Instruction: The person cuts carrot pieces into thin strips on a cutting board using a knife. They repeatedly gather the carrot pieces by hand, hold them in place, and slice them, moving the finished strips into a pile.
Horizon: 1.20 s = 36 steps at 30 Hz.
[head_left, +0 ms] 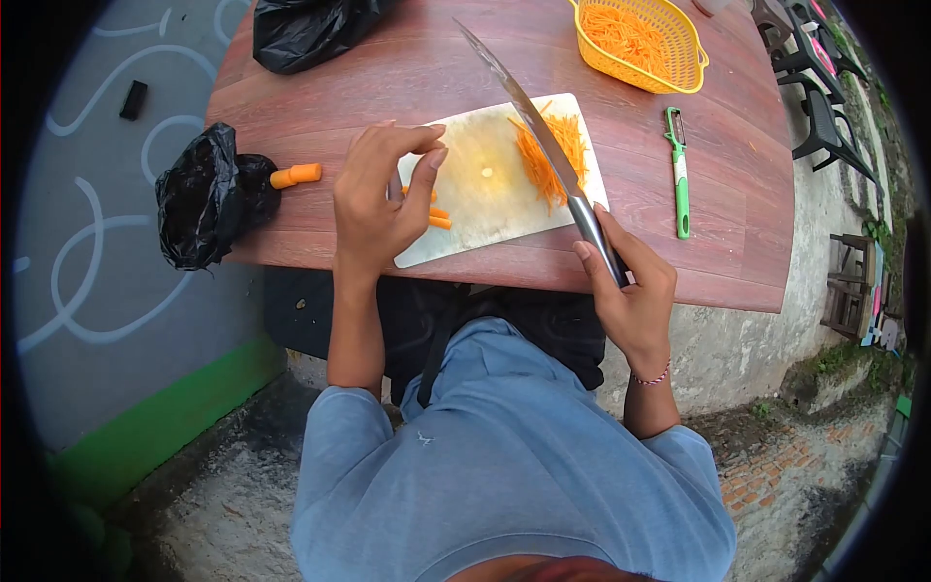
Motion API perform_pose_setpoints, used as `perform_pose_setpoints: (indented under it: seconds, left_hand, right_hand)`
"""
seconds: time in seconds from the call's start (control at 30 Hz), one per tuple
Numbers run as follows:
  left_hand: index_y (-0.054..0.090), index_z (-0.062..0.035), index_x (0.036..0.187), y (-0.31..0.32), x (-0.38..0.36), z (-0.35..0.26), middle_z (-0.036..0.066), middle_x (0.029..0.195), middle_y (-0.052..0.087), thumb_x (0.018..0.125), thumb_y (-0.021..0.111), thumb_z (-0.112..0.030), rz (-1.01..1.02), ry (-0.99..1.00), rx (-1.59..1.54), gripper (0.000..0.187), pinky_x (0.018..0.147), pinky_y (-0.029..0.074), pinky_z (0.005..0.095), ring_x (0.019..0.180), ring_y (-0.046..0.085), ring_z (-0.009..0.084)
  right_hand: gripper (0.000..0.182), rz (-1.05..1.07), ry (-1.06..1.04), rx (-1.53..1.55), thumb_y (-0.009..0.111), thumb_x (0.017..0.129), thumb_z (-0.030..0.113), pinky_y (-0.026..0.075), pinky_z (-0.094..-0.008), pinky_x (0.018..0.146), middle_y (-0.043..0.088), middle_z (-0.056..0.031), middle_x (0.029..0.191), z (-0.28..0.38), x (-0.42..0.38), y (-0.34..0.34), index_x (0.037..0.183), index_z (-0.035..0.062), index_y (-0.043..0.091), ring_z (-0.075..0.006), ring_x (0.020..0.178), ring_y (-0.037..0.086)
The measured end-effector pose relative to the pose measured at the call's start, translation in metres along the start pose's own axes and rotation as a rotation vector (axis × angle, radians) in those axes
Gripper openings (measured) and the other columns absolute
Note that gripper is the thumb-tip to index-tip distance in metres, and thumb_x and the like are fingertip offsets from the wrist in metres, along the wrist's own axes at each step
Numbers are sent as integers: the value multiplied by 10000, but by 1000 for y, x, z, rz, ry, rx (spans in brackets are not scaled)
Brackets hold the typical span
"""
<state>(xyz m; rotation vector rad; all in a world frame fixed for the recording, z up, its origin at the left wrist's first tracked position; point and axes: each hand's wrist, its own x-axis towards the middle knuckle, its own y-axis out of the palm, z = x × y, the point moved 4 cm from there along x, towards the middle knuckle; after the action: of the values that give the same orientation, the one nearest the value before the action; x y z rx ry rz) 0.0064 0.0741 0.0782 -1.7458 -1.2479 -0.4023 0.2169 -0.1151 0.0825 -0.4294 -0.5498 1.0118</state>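
Note:
My right hand (635, 286) grips the handle of a long kitchen knife (553, 145), its blade slanting up and left over the white cutting board (456, 238). Beneath the blade, at the board's right side, lies a pile of carrot strips (553, 155). Raised over the board's left edge, my left hand (393, 189) has its fingers bent, with a gap between thumb and forefinger and nothing visible there. A few carrot sticks (439, 218) lie beside it, partly hidden by the hand. One small pale bit sits mid-board.
A yellow basket (703, 60) of shredded carrot stands at the back right. Nearer on the right lies a green peeler (682, 184). Leftward are a black plastic bag (218, 199), carrot pieces (296, 176) and another black bag (310, 34). The wooden table's (718, 276) front edge is close to me.

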Motion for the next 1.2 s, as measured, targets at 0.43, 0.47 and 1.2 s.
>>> perform_pose_setpoints:
  seconds: [0.43, 0.47, 1.2]
  left_hand:
    - [726, -3, 1007, -19, -32, 34, 96, 989, 689, 912, 798, -81, 447, -206, 147, 142, 839, 494, 398, 936, 614, 280]
    - [726, -3, 1007, -20, -29, 33, 96, 989, 689, 912, 798, -81, 444, -206, 147, 142, 839, 494, 398, 936, 614, 280]
    - [762, -12, 1149, -28, -15, 23, 140, 981, 626, 940, 598, 80, 392, -261, 50, 281, 809, 512, 374, 871, 628, 271]
  right_hand:
    - [413, 192, 72, 122, 808, 963, 128, 599, -345, 831, 797, -243, 1082, -5, -5, 26, 1333, -35, 727, -288, 950, 809]
    - [413, 191, 71, 122, 807, 966, 135, 600, -348, 838, 796, -246, 1090, -7, -6, 28, 1333, -35, 727, -293, 959, 810]
    - [414, 277, 232, 183, 798, 978, 155, 596, -345, 873, 795, -255, 1135, -15, -19, 34, 1337, -37, 725, -258, 997, 807]
